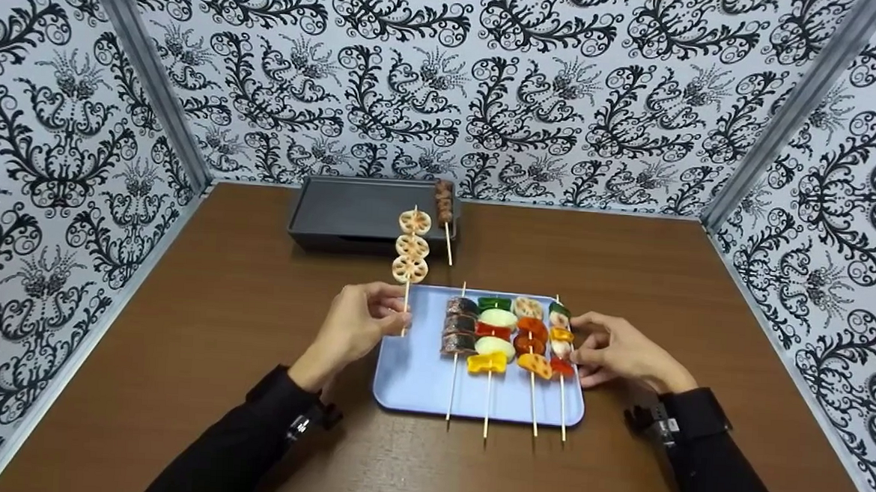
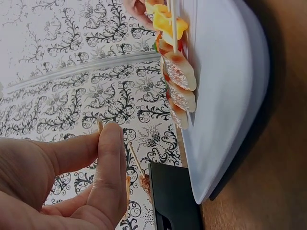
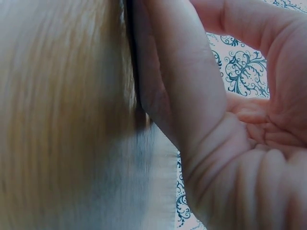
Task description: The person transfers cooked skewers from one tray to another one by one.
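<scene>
My left hand (image 1: 359,322) pinches the stick of a lotus root skewer (image 1: 411,248) between thumb and fingers. Three round slices point up and away, over the left edge of a pale blue tray (image 1: 412,380). Up close in the left wrist view, the stick's end (image 2: 100,125) pokes out of the pinch. Four skewers lie side by side on the tray: a dark-skinned one (image 1: 460,326), a pepper-and-onion one (image 1: 495,331) and two mixed ones (image 1: 531,335) (image 1: 560,342). At the tray's right edge my right hand (image 1: 620,353) grips the rim, its thumb close to the outermost skewer.
Behind the tray stands a dark grey grill plate (image 1: 369,206) on the brown table (image 1: 216,339). A brown meat skewer (image 1: 443,201) lies on its right end, stick hanging over the front. Patterned walls (image 1: 431,88) enclose the table's back and sides.
</scene>
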